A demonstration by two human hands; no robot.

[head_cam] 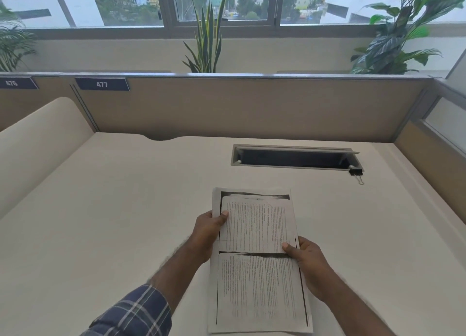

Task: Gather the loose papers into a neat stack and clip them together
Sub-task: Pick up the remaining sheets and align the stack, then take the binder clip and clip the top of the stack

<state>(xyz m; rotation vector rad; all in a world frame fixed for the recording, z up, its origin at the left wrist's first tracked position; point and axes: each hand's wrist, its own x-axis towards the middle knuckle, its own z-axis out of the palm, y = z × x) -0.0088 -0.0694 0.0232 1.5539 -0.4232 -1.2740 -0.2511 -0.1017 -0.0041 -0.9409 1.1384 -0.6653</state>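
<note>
Left hand (208, 231) and right hand (306, 257) each gripped a side edge of the printed white paper stack (259, 267) above the cream bench (126, 209), a black binder clip (356, 172) lying far right.

Both hands grip the papers (257, 260) above the table (126, 209): left hand (208, 231), right hand (306, 260); binder clip (356, 172) lies well apart.
</note>
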